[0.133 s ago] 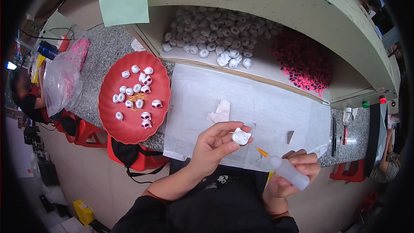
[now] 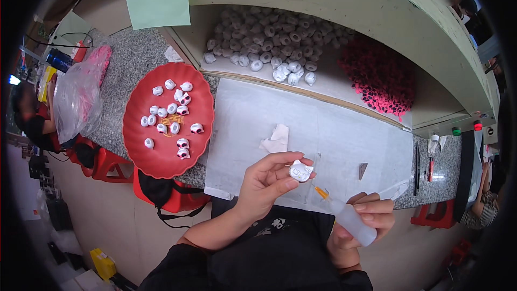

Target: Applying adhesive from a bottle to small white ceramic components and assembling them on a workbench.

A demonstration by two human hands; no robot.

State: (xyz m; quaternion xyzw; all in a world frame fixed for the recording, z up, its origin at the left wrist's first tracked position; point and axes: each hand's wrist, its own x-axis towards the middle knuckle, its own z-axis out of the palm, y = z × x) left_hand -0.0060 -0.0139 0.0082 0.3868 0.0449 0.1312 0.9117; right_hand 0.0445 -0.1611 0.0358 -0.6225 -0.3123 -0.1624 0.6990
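Small white cat-face piece point(image 2: 301, 171) is pinched in the left hand's point(image 2: 267, 182) fingertips, low centre over the white sheet point(image 2: 323, 129). Right hand point(image 2: 365, 216) at 4 o'clock is wrapped tight round a squeeze glue bottle point(image 2: 350, 216), orange nozzle just beside the piece. Red plate point(image 2: 161, 163) of similar pieces sits at 10 o'clock.

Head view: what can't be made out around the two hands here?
- Small white piece in the left hand: its underside is covered by the fingers, its detail too small.
- Squeeze bottle in the right hand: its lower end is hidden in the grip.
- Orange nozzle: whether it touches the piece is too fine to tell.
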